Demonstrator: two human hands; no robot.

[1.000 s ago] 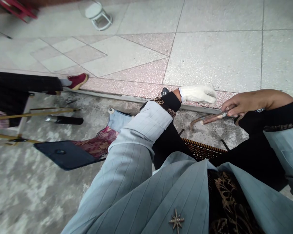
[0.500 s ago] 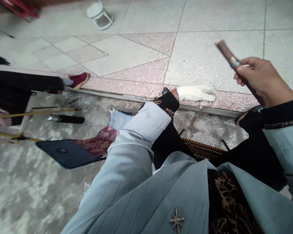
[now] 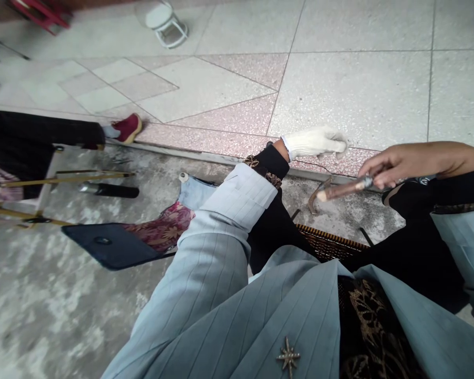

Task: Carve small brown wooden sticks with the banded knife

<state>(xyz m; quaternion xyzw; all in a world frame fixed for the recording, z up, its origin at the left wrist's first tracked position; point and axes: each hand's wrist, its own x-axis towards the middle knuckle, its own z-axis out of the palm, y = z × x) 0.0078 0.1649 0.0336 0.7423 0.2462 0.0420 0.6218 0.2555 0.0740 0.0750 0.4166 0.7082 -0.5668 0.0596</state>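
My left hand (image 3: 315,142), in a white glove, rests with its fingers curled at the edge of the pink tile step (image 3: 221,142). What it grips, if anything, is hidden. Just below it a curved rusty metal hook (image 3: 319,189) lies on the rough concrete. My bare right hand (image 3: 403,162) is closed on a brown stick-like tool with a metal collar (image 3: 342,189). The tool lies nearly level and its pale tip points left, close beside the hook.
A dark blue flat case (image 3: 106,245) and a red patterned cloth (image 3: 161,229) lie on the concrete at left, near a black tube (image 3: 108,190) and yellow sticks (image 3: 63,179). Another person's leg with a red shoe (image 3: 127,128) is at left. A woven mat (image 3: 327,243) sits before me.
Half a second ago my right hand held the brown tool raised high. It has swung back down, so the tip is by the hook again. My gloved left hand shifted slightly up.
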